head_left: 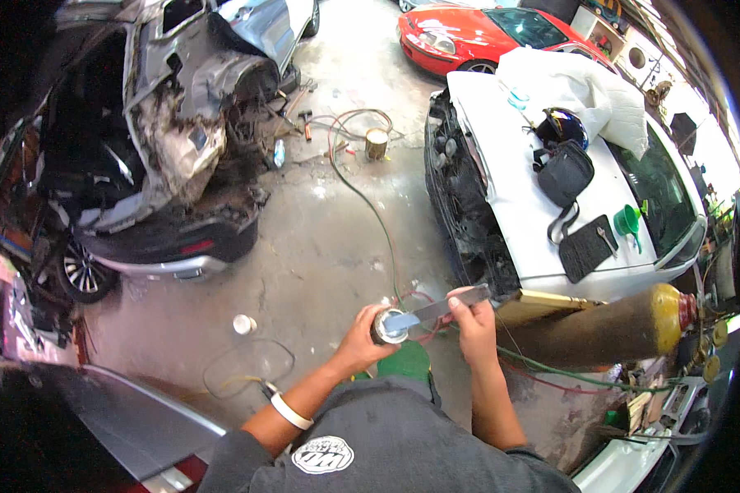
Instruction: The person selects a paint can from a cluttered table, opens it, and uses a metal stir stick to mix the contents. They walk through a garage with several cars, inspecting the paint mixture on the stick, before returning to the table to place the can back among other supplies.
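A small open tin [378, 329] is gripped in my left hand [358, 343], its mouth tilted toward me. Grey-blue paste [399, 323] shows at the mouth. My right hand [474, 327] is closed around a flat spatula [437, 309] that looks like a putty knife. Its blade reaches left to the tin, and bluish paste coats the tip. Whether the tip is inside the tin or just over the rim, I cannot tell. Both hands are in front of my body, above the concrete floor.
A damaged silver car [173, 107] stands left, a white car [534, 189] right, a red car [477, 37] beyond. A gas cylinder [584, 333] lies near my right arm. Hoses [370, 205] cross the floor. A white tub [244, 324] and dark panel [148, 419] are left.
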### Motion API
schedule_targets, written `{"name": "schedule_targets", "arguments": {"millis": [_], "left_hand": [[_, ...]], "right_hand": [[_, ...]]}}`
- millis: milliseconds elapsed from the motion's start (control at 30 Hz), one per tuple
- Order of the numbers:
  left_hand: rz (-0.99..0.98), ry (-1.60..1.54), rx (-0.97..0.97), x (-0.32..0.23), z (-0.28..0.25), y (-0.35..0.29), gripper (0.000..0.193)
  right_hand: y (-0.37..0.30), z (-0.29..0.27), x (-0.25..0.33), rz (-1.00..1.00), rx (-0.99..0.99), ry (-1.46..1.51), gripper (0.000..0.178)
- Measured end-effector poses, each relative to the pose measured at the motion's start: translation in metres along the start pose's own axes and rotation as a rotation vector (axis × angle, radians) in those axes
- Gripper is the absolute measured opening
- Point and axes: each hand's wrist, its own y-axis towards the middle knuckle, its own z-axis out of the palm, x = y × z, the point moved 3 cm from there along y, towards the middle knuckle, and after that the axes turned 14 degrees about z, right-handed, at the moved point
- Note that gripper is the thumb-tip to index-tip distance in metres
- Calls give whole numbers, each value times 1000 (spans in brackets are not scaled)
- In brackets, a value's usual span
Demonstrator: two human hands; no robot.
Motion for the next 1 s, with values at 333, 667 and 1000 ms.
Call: {"name": "schedule_targets", "arguments": {"millis": [333, 667, 1000], "left_hand": [[-2, 14, -10, 85, -97, 228, 75], [11, -16, -29, 150, -172, 478, 76], [-106, -215, -152, 282, -262, 690, 79]], "right_hand": [[243, 97, 98, -359, 227, -682, 17], [522, 120, 203, -227, 264, -703, 29], [761, 155, 372, -745, 181, -805, 33]]}}
